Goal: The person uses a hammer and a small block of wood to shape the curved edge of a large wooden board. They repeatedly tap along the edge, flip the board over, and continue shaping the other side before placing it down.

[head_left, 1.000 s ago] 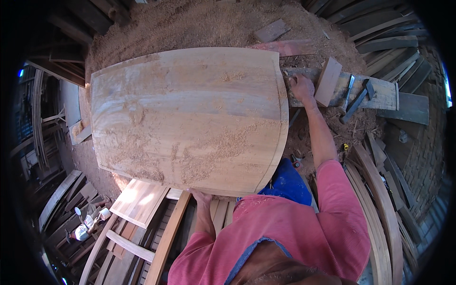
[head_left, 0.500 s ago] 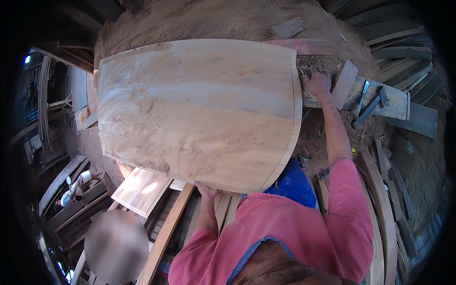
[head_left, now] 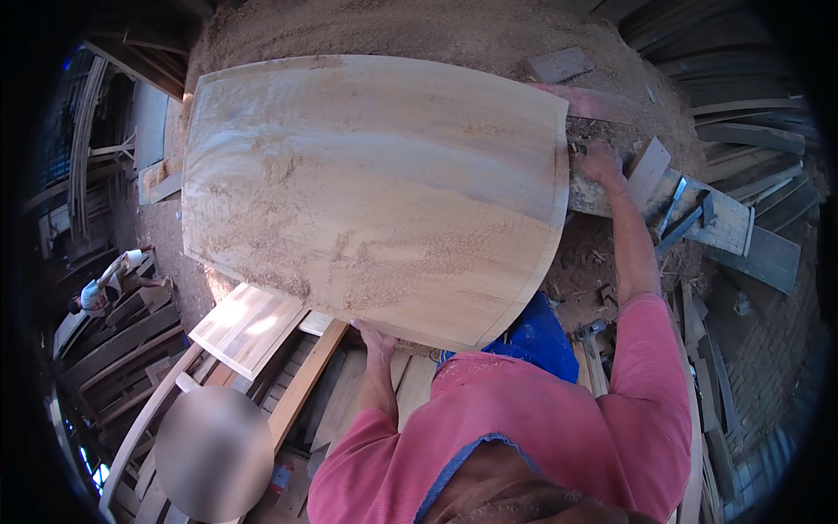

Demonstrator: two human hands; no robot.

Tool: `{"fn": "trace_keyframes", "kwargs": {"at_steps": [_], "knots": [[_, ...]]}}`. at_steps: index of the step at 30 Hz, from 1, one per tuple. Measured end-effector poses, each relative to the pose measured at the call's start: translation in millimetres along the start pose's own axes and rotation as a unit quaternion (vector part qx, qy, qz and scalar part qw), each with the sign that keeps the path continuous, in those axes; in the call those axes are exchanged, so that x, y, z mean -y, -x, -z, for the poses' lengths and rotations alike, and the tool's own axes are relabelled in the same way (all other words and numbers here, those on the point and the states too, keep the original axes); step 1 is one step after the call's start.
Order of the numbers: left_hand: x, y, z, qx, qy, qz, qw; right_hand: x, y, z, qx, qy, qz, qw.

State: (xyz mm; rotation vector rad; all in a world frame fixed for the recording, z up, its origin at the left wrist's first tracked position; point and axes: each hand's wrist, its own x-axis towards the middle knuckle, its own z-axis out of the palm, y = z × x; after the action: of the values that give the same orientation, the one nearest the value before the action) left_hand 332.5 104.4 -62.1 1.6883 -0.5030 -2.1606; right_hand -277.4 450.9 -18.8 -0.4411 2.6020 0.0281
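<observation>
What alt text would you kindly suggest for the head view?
A large wooden panel strewn with sawdust lies before someone in a pink shirt. The left hand touches the panel's near edge; the right hand is at a board with tools.

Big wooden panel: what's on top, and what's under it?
On top: loose sawdust scattered over the panel. Past its edges, blue trousers show at lower right and a worn board at right. Whatever lies directly underneath is covered.
</observation>
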Motion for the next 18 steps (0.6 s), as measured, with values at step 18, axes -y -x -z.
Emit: {"fn": "trace_keyframes", "kwargs": {"at_steps": [18], "knots": [[-4,11,-27,-0.005,0.001,0.037,0.999,48,146,-97,-0.197,-0.303,-0.074,0.93]]}}
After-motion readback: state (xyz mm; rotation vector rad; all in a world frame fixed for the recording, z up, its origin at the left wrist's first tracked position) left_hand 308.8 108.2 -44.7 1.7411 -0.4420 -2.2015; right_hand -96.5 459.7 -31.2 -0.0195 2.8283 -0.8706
